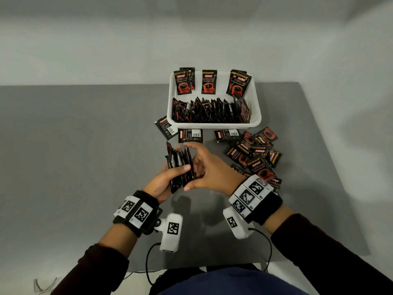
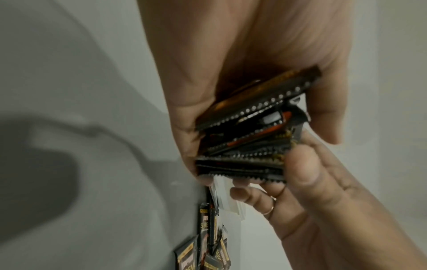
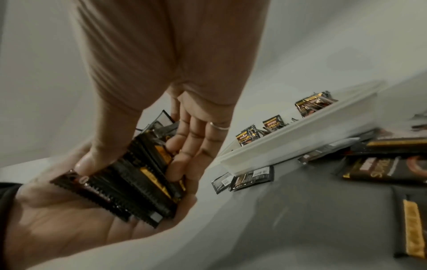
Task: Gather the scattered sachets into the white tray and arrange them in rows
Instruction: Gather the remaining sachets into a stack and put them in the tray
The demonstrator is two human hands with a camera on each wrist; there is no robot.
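Sachet bundle (image 1: 180, 167) on edge, fanned, held above table (image 1: 85, 145), just in front of tray (image 1: 214, 125). Left hand (image 1: 168, 179) cupped under bundle, thumb (image 1: 180, 168) curled over top, gripping it; same bundle (image 2: 249, 138) seen in left wrist view, saw-tooth edges toward camera. Right hand (image 1: 209, 170) against bundle's right side, fingers fairly straight, thumb (image 2: 307, 175) pressing near edge; ring (image 3: 219, 126) on one finger. In right wrist view bundle (image 3: 138, 175) lying across left palm (image 3: 69, 219), right fingers (image 3: 184, 146) flat against it.

Tray white, at table's far edge. Inside tray, front: packed row (image 1: 210, 111) of sachets on edge, spanning full width, rightmost ones leaning. Inside tray, back: three small upright groups against far wall, fronts facing camera: left pair (image 1: 183, 81), single middle (image 1: 209, 81), right pair (image 1: 239, 83).

Outside tray, just in front of front wall: two sachets face-down, barcodes up (image 1: 190, 135) (image 1: 227, 135). One more face-down (image 1: 164, 127) partly tucked under tray's front-left corner. Loose pile (image 1: 255, 152) right of and in front of tray's front-right corner, overlapping, mostly face-up, partly hidden by right wristband (image 1: 253, 196).

Wrist cameras with tag markers on both wrists (image 1: 136, 211). Dark sleeves on both arms (image 1: 319, 248). Cables (image 1: 148, 262) hanging off near table edge.
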